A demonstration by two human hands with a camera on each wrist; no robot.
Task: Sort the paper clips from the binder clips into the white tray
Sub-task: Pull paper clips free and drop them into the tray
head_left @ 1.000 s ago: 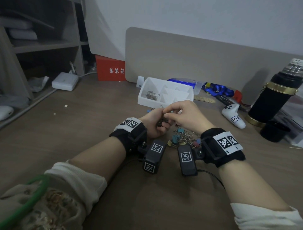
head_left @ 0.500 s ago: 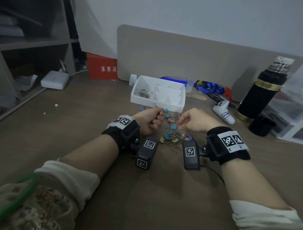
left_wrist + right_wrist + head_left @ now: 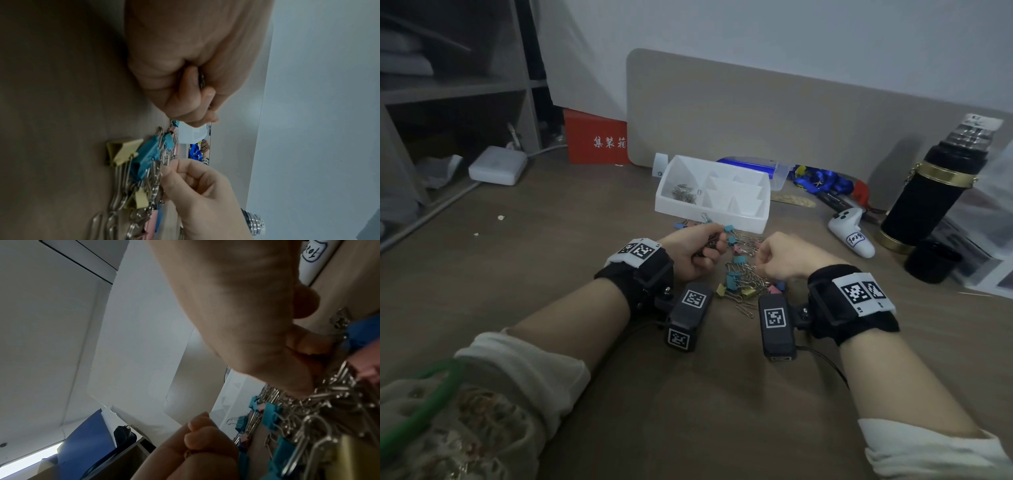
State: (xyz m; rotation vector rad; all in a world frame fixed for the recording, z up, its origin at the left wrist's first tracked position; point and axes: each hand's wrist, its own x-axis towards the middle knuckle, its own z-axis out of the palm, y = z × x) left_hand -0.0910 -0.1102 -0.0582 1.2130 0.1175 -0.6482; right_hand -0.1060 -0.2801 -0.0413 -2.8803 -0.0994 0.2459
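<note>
Sorting was barely begun: tray (image 3: 711, 215) held few paper clips (image 3: 684, 195), pile (image 3: 743, 274) remained, left hand (image 3: 693, 251) apparently clutched some, right hand (image 3: 787, 258) pinched another.

brown table (image 3: 551, 274), white tray (image 3: 709, 214), clip pile (image 3: 743, 274), black flask (image 3: 928, 192), red box (image 3: 595, 140)

Silver paper clips (image 3: 748, 279) tangle with coloured binder clips (image 3: 732, 279) before the white tray (image 3: 739, 219), seemingly touching it.
</note>
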